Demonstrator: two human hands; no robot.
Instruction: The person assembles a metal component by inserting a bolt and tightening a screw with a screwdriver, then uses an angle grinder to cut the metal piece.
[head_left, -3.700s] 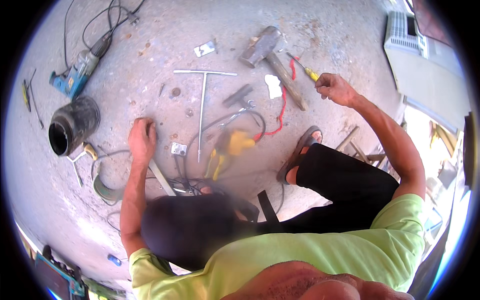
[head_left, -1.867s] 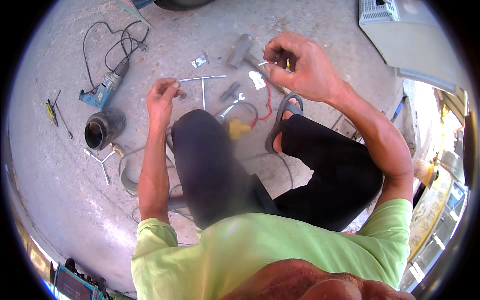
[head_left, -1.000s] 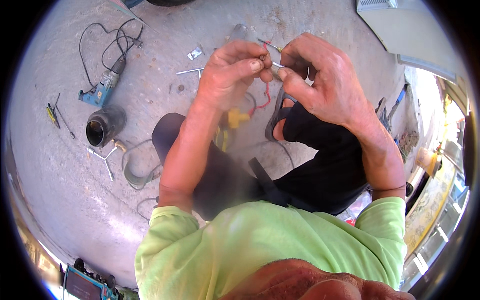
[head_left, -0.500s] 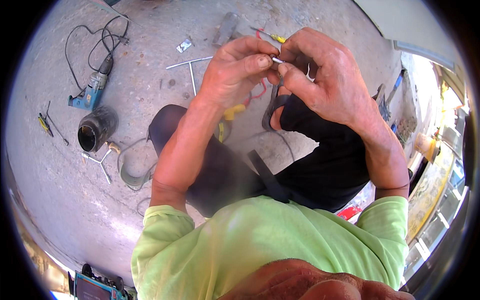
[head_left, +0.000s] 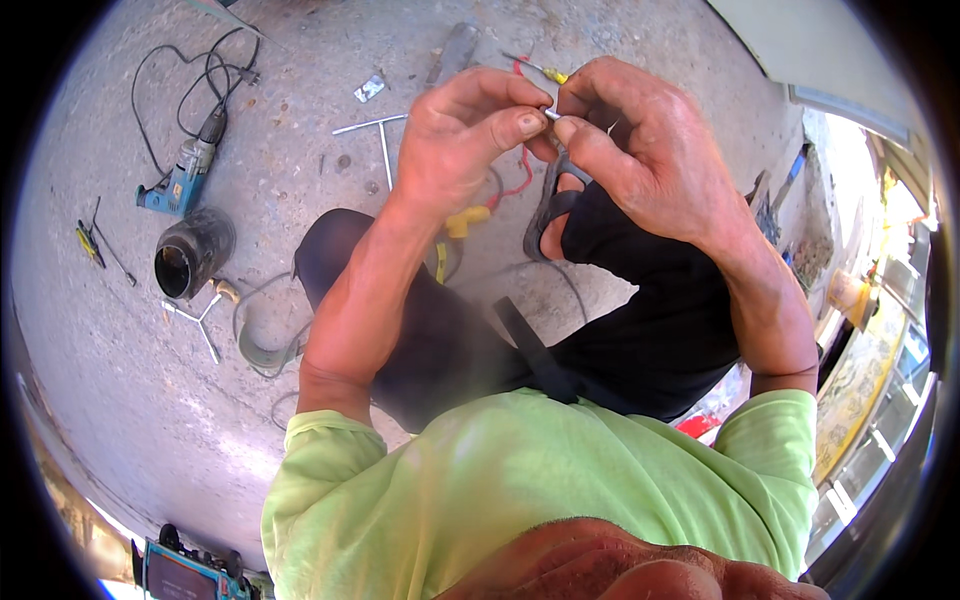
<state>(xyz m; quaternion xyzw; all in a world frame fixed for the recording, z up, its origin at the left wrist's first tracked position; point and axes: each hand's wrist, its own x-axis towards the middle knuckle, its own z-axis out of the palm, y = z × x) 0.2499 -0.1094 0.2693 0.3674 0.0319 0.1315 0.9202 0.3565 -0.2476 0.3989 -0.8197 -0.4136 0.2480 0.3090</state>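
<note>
Both of my hands are raised in front of me, their fingertips meeting at a small silvery metal pin (head_left: 552,115). My right hand (head_left: 650,150) pinches this pin between thumb and forefinger. The thumb and forefinger of my left hand (head_left: 465,145) close at its other end, where a tiny darker part is mostly hidden by the fingers. What exactly that part is cannot be made out. Beneath the hands, a red cord (head_left: 520,178) and a yellow piece (head_left: 465,220) lie on the floor near my sandalled foot (head_left: 556,225).
At left lie a blue power drill (head_left: 183,180) with its black cable, a dark metal cylinder (head_left: 195,255), a three-armed wrench (head_left: 205,325), and yellow-handled pliers (head_left: 90,245). A T-handle wrench (head_left: 384,150) rests ahead. A teal boxy device (head_left: 185,575) stands at the lower left.
Both hands shift very slightly, and the pin between the fingertips moves a little up and left. The grip stays the same.
</note>
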